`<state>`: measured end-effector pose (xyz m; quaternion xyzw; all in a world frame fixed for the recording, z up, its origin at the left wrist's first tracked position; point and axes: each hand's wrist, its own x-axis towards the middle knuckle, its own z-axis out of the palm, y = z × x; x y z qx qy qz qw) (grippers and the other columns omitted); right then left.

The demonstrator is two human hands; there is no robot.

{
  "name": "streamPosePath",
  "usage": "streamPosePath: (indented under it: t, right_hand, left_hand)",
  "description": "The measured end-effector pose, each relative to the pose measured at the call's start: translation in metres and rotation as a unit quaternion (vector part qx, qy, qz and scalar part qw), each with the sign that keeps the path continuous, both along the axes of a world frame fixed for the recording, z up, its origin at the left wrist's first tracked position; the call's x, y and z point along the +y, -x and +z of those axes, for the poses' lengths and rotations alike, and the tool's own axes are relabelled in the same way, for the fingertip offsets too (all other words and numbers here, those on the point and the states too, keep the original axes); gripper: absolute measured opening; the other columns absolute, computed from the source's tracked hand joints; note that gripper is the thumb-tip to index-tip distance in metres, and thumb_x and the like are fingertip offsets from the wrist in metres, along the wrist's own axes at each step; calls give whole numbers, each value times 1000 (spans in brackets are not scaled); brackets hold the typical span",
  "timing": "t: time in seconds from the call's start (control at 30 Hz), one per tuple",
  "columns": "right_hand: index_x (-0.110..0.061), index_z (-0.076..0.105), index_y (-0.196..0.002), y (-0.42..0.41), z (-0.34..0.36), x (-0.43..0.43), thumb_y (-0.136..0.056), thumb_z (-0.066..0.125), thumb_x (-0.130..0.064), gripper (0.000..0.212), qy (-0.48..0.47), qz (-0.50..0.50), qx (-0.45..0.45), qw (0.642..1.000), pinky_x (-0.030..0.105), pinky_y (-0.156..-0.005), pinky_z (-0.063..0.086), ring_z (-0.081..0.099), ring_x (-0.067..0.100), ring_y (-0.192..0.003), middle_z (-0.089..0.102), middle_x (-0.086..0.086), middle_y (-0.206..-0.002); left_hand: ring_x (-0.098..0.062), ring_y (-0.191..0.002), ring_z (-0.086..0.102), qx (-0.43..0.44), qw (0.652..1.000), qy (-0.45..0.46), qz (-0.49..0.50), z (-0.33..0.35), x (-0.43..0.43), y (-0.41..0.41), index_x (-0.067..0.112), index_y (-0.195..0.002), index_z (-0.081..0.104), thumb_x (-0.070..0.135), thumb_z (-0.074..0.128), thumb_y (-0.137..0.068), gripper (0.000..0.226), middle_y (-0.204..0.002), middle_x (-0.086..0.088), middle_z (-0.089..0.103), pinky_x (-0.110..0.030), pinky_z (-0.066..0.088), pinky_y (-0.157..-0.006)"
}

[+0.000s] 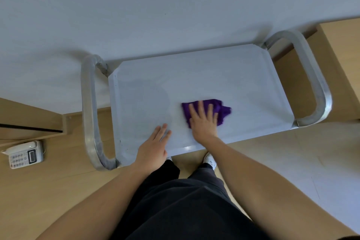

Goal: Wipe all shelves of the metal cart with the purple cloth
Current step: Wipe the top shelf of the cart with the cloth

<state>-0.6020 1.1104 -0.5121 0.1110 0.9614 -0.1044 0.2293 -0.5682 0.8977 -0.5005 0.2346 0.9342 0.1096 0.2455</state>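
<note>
I look straight down on the metal cart's top shelf (214,76), a pale flat tray with a tubular handle at each end. The purple cloth (224,110) lies crumpled on the shelf, right of its middle and toward the near edge. My right hand (203,121) lies flat on the cloth with fingers spread, pressing it onto the shelf. My left hand (154,147) rests flat on the near edge of the shelf, fingers together, holding nothing. The lower shelves are hidden beneath the top one.
The cart stands against a white wall (155,6). A telephone (25,155) sits on the wooden floor at the left. A wooden cabinet (339,48) stands right of the cart's right handle (315,76). My white shoe (210,160) is under the near edge.
</note>
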Motion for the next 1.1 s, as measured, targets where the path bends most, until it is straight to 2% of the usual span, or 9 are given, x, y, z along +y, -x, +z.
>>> streamPosePath:
  t: [0.13, 0.2, 0.27, 0.37, 0.47, 0.63, 0.7, 0.87, 1.1]
  right_hand:
    - [-37, -3, -154, -7, 1, -44, -104, 29, -36, 59, 29, 145, 11, 989, 54, -118, -9, -18, 37, -148, -12, -1, -164]
    - [-38, -1, -154, 2, 2, -25, -105, 25, -39, 56, 24, 170, 24, 985, 52, -119, -5, -12, 32, -150, -6, -3, -165]
    - [-37, 4, -154, 17, 2, 9, -104, 25, -40, 54, -1, 124, 28, 992, 52, -119, 1, -5, 29, -151, 0, -5, -165]
    - [-33, 4, -155, 33, 7, 54, -105, 23, -38, 54, -2, -40, -1, 999, 56, -120, 4, -5, 32, -151, -2, -3, -165]
    - [-32, 1, -155, 34, 9, 38, -104, 24, -37, 56, -4, -68, -11, 998, 59, -119, 3, -9, 40, -149, -7, -1, -164]
    - [-38, 2, -154, 9, 6, -53, -104, 28, -37, 56, 37, 168, -14, 985, 54, -119, -3, -15, 38, -149, -9, -1, -164]
    - [-39, 1, -154, 9, 7, -53, -105, 25, -39, 54, 39, 183, -11, 982, 50, -120, -5, -16, 32, -149, -10, -4, -164]
    - [-36, 1, -155, 25, 14, 12, -105, 22, -41, 54, 21, 68, -18, 997, 47, -122, -1, -11, 25, -151, -10, -5, -164]
    - [-35, 0, -155, 8, 16, 111, -105, 18, -42, 54, -2, -73, -26, 997, 51, -122, 4, -8, 29, -151, -7, -4, -165]
  left_hand:
    - [-14, -150, -1, 8, 1000, 1, 8, 2, 2, -1, 24, -154, 11, 18, 48, -94, 72, -163, 5, -3, -28, 48, -101]
    - [-12, -150, -1, 8, 1000, -6, 9, 3, 1, 2, 26, -155, 9, 16, 48, -93, 73, -163, 8, -6, -27, 49, -97]
    - [-10, -149, -2, 4, 1000, -12, 5, 4, -2, 4, 27, -154, 11, 15, 45, -94, 71, -162, 12, -12, -27, 52, -91]
    - [-8, -149, -4, 3, 1000, -8, -1, 5, -4, 3, 27, -154, 11, 16, 44, -95, 68, -161, 13, -15, -25, 52, -87]
    - [-9, -149, -6, 0, 1000, -6, 8, 1, 0, 1, 27, -154, 9, 16, 44, -95, 70, -160, 14, -18, -26, 52, -87]
    - [-12, -150, 0, 3, 1000, 2, 30, 1, 3, -1, 24, -153, 16, 13, 48, -92, 70, -163, 7, 2, -27, 50, -93]
    - [-12, -150, 2, 11, 1000, 3, 21, 3, 0, 2, 23, -153, 19, 15, 51, -92, 70, -163, 4, 9, -28, 48, -97]
    - [-11, -149, 5, -1, 1000, -7, 18, 7, 3, 8, 25, -152, 22, 15, 45, -93, 64, -163, 11, -2, -31, 51, -93]
    - [-21, -142, 29, 29, 998, 15, 52, 17, 27, 19, 16, -130, 53, 14, 50, -89, 41, -155, -5, 29, -32, 50, -85]
